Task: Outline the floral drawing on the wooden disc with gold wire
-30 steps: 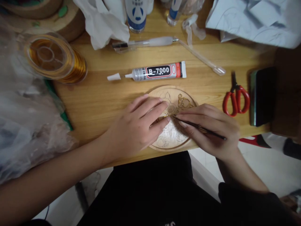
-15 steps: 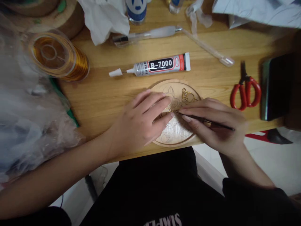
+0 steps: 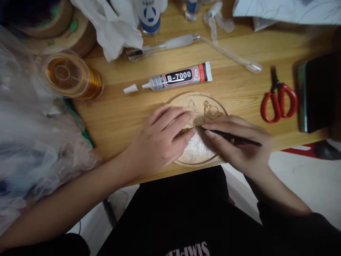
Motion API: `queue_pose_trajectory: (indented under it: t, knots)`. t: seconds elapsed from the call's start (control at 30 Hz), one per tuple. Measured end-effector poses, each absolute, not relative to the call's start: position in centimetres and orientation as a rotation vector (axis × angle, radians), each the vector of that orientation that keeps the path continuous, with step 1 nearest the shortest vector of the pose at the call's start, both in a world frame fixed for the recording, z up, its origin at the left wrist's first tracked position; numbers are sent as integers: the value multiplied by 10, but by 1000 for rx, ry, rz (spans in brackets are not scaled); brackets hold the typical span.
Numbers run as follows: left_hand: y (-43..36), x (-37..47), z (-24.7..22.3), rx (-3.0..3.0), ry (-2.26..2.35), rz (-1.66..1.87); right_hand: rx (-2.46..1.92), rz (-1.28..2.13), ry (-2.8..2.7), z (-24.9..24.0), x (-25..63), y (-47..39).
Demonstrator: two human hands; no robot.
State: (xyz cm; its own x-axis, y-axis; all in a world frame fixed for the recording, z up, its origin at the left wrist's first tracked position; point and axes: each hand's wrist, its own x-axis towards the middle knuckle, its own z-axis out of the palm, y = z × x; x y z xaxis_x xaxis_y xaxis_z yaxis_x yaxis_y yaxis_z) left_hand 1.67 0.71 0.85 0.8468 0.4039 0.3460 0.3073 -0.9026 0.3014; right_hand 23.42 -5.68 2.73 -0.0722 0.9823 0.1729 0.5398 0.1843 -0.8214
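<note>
Apparently to steady the round wooden board (image 3: 201,156), the left hand (image 3: 165,137) lies over its left side, fingers loosely fanned, thumb beside a bit of gold wire (image 3: 190,127). From my remote feed, I see the board near the table's front edge, within easy reach of both hands. The right hand (image 3: 239,138) pinches a slim dark tool (image 3: 226,134) pen-fashion, presumably for fine control; its tip meets the wire's end, though I can't tell at this blur whether it grips. The glue tube (image 3: 178,77) lies beyond, handy but clear of the fingers.
</note>
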Motion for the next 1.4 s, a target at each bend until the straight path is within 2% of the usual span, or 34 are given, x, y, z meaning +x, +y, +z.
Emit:
queue_pose_trajectory:
  t: [0.63,1.0,1.4]
  knots:
    - [7,15,6,2869,521,560,-1364,713,-1758,24,243,-56]
    - [9,16,10,2858,515,523,-1482,728,-1660,27,234,-57]
    - [10,16,11,2841,517,492,-1628,571,-1554,24,218,-69]
